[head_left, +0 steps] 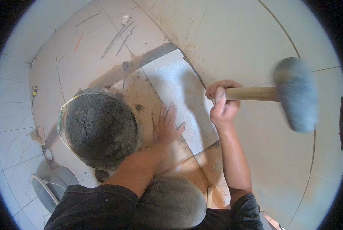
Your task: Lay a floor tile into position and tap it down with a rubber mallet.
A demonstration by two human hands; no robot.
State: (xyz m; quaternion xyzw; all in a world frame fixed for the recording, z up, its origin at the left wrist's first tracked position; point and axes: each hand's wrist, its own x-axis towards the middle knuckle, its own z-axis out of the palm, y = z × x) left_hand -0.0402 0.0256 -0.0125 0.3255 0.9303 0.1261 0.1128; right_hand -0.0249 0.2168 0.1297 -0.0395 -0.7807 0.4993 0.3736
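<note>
A rubber mallet [252,94] is raised on the right, its grey head blurred and its wooden handle level. My right hand [224,104] is closed around that handle near its end. Below lies a glossy white tile [175,84] in a strip of floor along the wall, with shadows falling across it. My left hand [166,124] rests flat with spread fingers at the joint between this tile and the brownish floor tile [138,86] beside it. Close to my left forearm stands a bucket [63,128] heaped with dark wet mortar [100,128].
A second, grey bucket [69,176] stands at lower left. Thin rods [115,41], an orange stick [78,41] and a tape measure [34,91] lie on the far floor. Pale tiled walls [252,42] rise on the right and left [14,119]. My knee [175,201] is at the bottom.
</note>
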